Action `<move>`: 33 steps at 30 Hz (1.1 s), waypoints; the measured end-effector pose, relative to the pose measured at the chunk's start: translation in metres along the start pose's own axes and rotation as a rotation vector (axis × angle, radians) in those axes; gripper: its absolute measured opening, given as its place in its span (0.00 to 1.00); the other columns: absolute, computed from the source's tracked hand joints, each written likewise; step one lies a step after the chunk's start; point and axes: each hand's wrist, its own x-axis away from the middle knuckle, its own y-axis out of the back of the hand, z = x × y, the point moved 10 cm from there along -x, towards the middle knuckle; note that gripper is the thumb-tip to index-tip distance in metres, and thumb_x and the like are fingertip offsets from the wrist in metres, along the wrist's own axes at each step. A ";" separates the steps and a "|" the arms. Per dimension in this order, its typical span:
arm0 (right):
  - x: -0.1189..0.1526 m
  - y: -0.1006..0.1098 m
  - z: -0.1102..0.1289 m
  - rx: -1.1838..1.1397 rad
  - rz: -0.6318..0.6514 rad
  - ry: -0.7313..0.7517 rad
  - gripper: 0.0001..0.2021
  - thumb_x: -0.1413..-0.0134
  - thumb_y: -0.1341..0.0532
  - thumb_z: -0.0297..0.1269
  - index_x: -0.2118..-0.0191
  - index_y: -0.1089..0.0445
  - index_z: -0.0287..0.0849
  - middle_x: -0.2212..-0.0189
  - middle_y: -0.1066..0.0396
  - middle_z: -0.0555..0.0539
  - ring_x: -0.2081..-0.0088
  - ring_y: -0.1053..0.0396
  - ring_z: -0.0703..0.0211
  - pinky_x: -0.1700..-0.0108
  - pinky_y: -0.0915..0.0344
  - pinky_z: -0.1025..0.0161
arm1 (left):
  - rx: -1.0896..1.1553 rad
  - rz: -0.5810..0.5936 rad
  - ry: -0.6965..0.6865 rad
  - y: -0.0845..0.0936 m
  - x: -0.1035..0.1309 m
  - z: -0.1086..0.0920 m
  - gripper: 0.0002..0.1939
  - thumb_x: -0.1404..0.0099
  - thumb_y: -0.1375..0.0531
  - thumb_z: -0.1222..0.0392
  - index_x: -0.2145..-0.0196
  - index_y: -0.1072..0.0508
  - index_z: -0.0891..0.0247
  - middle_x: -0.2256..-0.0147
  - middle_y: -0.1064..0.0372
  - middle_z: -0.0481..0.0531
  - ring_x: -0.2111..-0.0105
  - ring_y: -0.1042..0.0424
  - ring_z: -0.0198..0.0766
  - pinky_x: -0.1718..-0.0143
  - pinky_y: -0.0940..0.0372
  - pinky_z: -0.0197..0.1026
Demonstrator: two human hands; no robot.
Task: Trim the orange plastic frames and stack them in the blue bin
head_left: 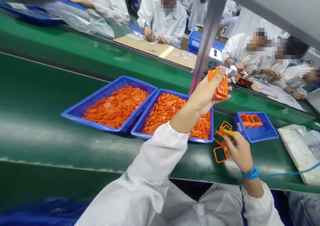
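My left hand (203, 94) is raised above the bench, its thumb and fingers closed around a stack of orange plastic frames (220, 86). Lower and to the right, my right hand (240, 151) pinches the edge of a loose orange plastic frame (222, 130) between thumb and forefinger. A yellow finger cot (230, 133) covers that forefinger, and a blue wrist strap (251, 173) circles the wrist. Beside these fingers another orange frame (221, 154) lies flat on the green bench surface, with more overlapping behind it.
Two blue trays (93, 124) of small orange pieces stand to the left, one partly behind my left forearm. A smaller blue bin (268, 127) holds orange frames at the right, near a plastic-wrapped white package (295, 149). A metal post (210, 36) rises ahead; co-workers sit across the line.
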 end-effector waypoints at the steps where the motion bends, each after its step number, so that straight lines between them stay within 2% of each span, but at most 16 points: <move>1: -0.010 -0.004 0.015 0.024 0.019 0.054 0.13 0.26 0.36 0.47 0.47 0.18 0.49 0.56 0.19 0.42 0.58 0.22 0.44 0.55 0.25 0.49 | 0.008 0.005 0.004 0.000 0.000 0.000 0.32 0.34 0.25 0.34 0.43 0.23 0.59 0.50 0.18 0.60 0.52 0.17 0.51 0.55 0.19 0.47; 3: -0.031 -0.018 0.040 0.059 0.070 0.141 0.13 0.25 0.37 0.44 0.46 0.18 0.48 0.57 0.20 0.42 0.56 0.22 0.43 0.52 0.25 0.49 | 0.020 0.019 0.004 -0.001 0.001 -0.003 0.32 0.34 0.25 0.35 0.44 0.23 0.59 0.50 0.19 0.60 0.51 0.17 0.51 0.56 0.19 0.47; 6: -0.062 -0.042 0.058 0.125 0.131 0.215 0.13 0.25 0.39 0.39 0.45 0.18 0.46 0.59 0.21 0.42 0.56 0.22 0.44 0.50 0.27 0.50 | 0.029 0.035 -0.010 -0.001 0.004 -0.009 0.29 0.33 0.26 0.36 0.45 0.23 0.59 0.49 0.19 0.61 0.51 0.17 0.50 0.57 0.19 0.45; 11: -0.104 -0.098 0.057 0.434 0.299 0.247 0.12 0.27 0.38 0.32 0.48 0.16 0.41 0.57 0.21 0.38 0.52 0.25 0.42 0.44 0.31 0.49 | 0.026 0.029 -0.023 0.001 0.005 -0.017 0.28 0.31 0.27 0.36 0.45 0.23 0.59 0.50 0.18 0.59 0.51 0.17 0.49 0.56 0.20 0.44; 15: -0.115 -0.129 0.050 0.610 0.421 0.235 0.10 0.28 0.34 0.33 0.49 0.16 0.41 0.53 0.20 0.36 0.52 0.25 0.42 0.40 0.34 0.47 | 0.042 0.056 -0.031 0.000 0.005 -0.021 0.27 0.32 0.26 0.38 0.46 0.22 0.59 0.49 0.19 0.58 0.49 0.17 0.50 0.54 0.20 0.45; 24: -0.120 -0.139 0.043 0.653 0.461 0.198 0.10 0.28 0.34 0.34 0.48 0.19 0.39 0.46 0.22 0.33 0.44 0.27 0.40 0.38 0.33 0.47 | 0.042 0.048 -0.033 0.001 0.006 -0.021 0.28 0.34 0.24 0.39 0.47 0.21 0.60 0.49 0.19 0.61 0.49 0.17 0.54 0.54 0.19 0.48; 28: -0.119 -0.138 0.044 0.626 0.448 0.196 0.09 0.33 0.32 0.31 0.49 0.20 0.39 0.46 0.22 0.35 0.45 0.26 0.40 0.39 0.32 0.49 | 0.033 0.046 -0.023 0.001 0.003 -0.014 0.27 0.34 0.24 0.40 0.46 0.21 0.59 0.49 0.19 0.61 0.48 0.17 0.55 0.53 0.19 0.50; 33: -0.114 -0.134 0.044 0.554 0.430 0.221 0.05 0.35 0.32 0.29 0.55 0.21 0.42 0.52 0.19 0.39 0.49 0.25 0.42 0.44 0.32 0.51 | 0.029 0.052 0.004 0.001 0.002 -0.006 0.26 0.32 0.24 0.42 0.45 0.22 0.60 0.46 0.19 0.60 0.51 0.17 0.49 0.55 0.19 0.45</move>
